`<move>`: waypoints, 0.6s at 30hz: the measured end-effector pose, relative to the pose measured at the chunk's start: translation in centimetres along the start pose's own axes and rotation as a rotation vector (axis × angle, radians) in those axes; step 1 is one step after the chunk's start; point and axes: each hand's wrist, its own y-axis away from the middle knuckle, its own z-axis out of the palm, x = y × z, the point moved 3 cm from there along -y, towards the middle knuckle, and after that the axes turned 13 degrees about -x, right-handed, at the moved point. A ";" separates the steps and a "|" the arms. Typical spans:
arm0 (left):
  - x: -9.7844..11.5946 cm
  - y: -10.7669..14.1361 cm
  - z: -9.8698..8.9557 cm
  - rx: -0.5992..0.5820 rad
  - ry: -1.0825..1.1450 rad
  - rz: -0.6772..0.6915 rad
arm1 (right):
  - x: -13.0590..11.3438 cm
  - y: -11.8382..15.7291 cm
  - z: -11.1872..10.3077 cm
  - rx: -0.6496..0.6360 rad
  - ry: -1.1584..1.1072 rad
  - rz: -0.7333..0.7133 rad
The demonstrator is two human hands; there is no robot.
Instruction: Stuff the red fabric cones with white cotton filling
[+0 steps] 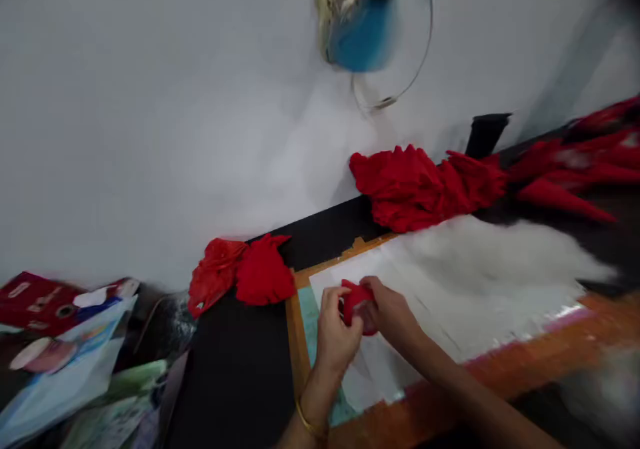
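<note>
Between my two hands is a small piece of red fabric (353,297), held above the white sheet (380,369). My left hand (334,325) pinches its left side, thumb and fingers closed on it. On the other side my right hand (393,312) grips its edge, with the fingers curled and partly hidden. Something pale and translucent shows at the fabric's lower part, too blurred to name. A heap of white fluffy stuffing (500,255) lies on the sheet to the right of my hands.
Behind the board stands a large pile of red fabric pieces (415,189); more red cone-shaped pieces (560,199) lie far right. At left are a red bag (214,272), a red fabric stack (264,272) and cluttered packets (95,362). A fan (363,32) hangs on the wall.
</note>
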 end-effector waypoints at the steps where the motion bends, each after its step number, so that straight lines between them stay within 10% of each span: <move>1: 0.1 0.1 0.0 0.004 0.002 0.010 | 0.0 0.0 0.1 0.016 -0.003 -0.007; 18: -0.6 1.9 0.7 -0.008 -0.044 0.003 | 1.2 0.9 1.1 0.040 -0.146 -0.325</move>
